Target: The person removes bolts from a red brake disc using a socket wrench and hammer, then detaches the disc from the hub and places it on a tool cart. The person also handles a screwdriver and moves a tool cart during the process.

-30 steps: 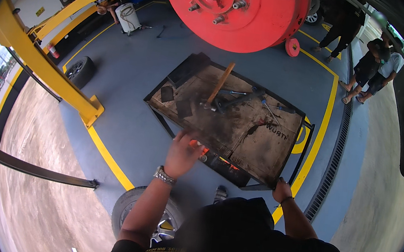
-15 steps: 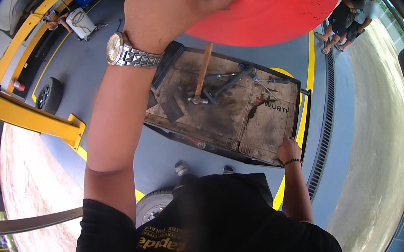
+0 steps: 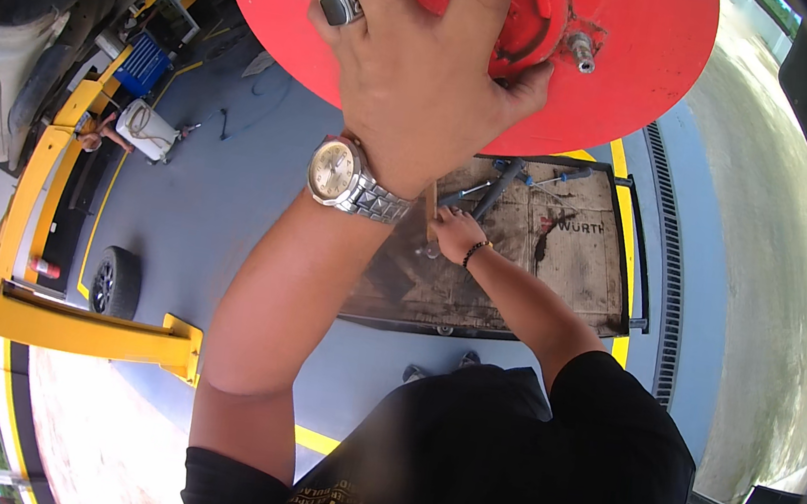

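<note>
My left hand (image 3: 420,73), wearing a ring and a metal watch, is on the raised hub of a large red disc (image 3: 642,30) at the top of the view. Its fingers reach over the hub with the thumb curled beside it; some fingertips leave the picture. A metal fitting (image 3: 581,52) sticks out of the disc right of the thumb. Lower down, my right hand (image 3: 458,231) is closed around the wooden handle of a hammer (image 3: 433,200), which is partly hidden by my hands. The hammer is at the cardboard-covered cart top (image 3: 571,283).
Blue-handled tools (image 3: 559,177) and a dark bar (image 3: 502,192) lie on the cart. At left are a yellow lift arm (image 3: 63,316), a wheel (image 3: 116,282), a white machine (image 3: 146,130) and a blue tool cabinet (image 3: 144,66). A floor grate (image 3: 668,274) runs along the right.
My right hand has left the cart's near right corner and taken hold of the hammer's handle. My left hand and the red disc appear lower and further right as the view shifted.
</note>
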A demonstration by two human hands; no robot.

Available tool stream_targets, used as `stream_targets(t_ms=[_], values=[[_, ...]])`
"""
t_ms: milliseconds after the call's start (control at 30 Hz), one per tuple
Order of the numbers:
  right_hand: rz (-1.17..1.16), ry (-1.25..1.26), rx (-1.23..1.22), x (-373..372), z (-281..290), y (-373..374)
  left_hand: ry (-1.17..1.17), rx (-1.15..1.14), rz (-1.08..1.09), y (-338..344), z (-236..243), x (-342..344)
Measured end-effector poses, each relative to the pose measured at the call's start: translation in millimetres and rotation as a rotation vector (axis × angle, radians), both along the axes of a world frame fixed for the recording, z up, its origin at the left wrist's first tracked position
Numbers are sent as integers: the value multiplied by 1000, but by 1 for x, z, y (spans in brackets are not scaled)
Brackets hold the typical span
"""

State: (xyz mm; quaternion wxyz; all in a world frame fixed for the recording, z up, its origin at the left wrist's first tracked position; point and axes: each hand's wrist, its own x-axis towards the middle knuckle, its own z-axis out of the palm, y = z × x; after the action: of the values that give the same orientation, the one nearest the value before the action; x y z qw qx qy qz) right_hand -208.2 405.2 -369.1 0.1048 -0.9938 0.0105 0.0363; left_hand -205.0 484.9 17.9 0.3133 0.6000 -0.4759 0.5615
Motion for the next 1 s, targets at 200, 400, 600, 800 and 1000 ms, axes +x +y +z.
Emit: stream_targets(t_ms=[200, 400, 600, 800, 1000], values=[[330, 154, -528, 103, -41, -7, -61, 280, -53, 57, 15, 18], [618, 53, -709, 116, -24, 1, 51, 26, -160, 108, 82, 76], [290, -72, -615, 65, 28, 10, 799, 324, -785, 63, 125, 145], [-622, -118, 426, -92, 13, 73, 864, 411, -1159, 42, 110, 152], [-1375, -772, 1998, -185, 5, 274, 922, 358, -1442, 42, 109, 148]])
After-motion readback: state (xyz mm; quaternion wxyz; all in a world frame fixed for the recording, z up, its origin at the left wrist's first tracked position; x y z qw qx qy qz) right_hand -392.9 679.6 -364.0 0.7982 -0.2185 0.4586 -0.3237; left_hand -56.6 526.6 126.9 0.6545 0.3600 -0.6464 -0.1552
